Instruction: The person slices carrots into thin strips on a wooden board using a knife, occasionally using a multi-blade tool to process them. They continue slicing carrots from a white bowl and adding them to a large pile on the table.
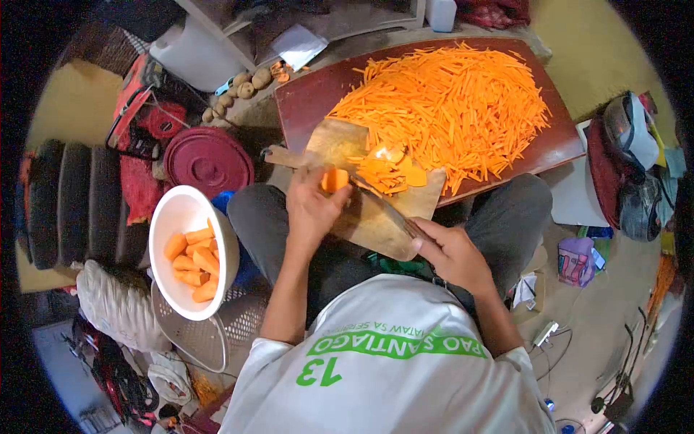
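My left hand (311, 202) is closed on a short carrot piece (335, 180), holding it against the wooden cutting board (372, 230). In my right hand (457, 252) is the handle of a knife (387, 208), its blade angled up and left across the board toward that piece. Flat carrot slices (390, 176) lie on the board just beyond the blade. Past them, a large heap of carrot sticks (448, 108) covers much of the dark red tabletop (307, 94). The board rests over my lap and the near table edge.
At my left stands a white bowl (156, 253) with peeled carrot chunks (195, 262) in it. Beside it are a dark red lid (210, 165) and a perforated basket (235, 318). Several potatoes (246, 90) lie behind the lid. A purple bag (576, 260) is on the floor at right.
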The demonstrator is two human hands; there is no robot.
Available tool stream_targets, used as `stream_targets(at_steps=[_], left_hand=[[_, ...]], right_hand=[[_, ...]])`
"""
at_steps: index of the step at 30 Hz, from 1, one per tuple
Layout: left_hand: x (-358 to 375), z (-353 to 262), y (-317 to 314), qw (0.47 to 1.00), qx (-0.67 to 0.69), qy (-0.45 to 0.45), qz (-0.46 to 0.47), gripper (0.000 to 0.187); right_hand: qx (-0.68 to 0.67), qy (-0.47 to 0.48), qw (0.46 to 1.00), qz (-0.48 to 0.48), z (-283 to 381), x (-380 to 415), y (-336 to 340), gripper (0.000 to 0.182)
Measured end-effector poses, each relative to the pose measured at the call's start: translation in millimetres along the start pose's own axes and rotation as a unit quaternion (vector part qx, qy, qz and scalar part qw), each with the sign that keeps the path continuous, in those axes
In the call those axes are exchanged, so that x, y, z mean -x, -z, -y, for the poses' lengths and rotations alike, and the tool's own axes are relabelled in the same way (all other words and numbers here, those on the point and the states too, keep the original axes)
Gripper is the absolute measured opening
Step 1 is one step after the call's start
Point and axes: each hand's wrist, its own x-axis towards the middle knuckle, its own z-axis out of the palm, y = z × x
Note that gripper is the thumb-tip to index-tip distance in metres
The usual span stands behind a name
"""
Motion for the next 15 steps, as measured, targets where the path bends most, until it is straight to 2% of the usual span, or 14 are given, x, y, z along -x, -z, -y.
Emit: stream_targets(at_steps=[2, 4, 7, 10, 14, 15], left_hand=[[22, -7, -6, 0.999, 0.007, -0.037, 0.009, 0.050], [40, -9, -14, 0.999, 0.030, 0.007, 0.045, 0.052], [45, -7, -12, 0.998, 0.036, 0.018, 0.052, 0.050], [34, 7, -14, 0.994, 0.094, -0.038, 0.028, 0.047], [27, 7, -8, 0.994, 0.065, -0.035, 0.078, 0.037], [29, 7, -8, 0.994, 0.048, -0.059, 0.073, 0.035]], right_hand=[[-0.008, 0.006, 1.000, -0.014, -5, -4, -8, 0.040], [-0.004, 0.023, 1.000, -0.017, -6, -11, -10, 0.040], [-0.025, 0.070, 0.996, -0.050, -15, -19, -17, 0.035], [-0.009, 0.060, 0.997, -0.050, -18, -24, -17, 0.033], [0.017, 0.075, 0.996, -0.043, -13, -24, -11, 0.035], [0.023, 0.074, 0.996, -0.044, -13, -24, -11, 0.035]])
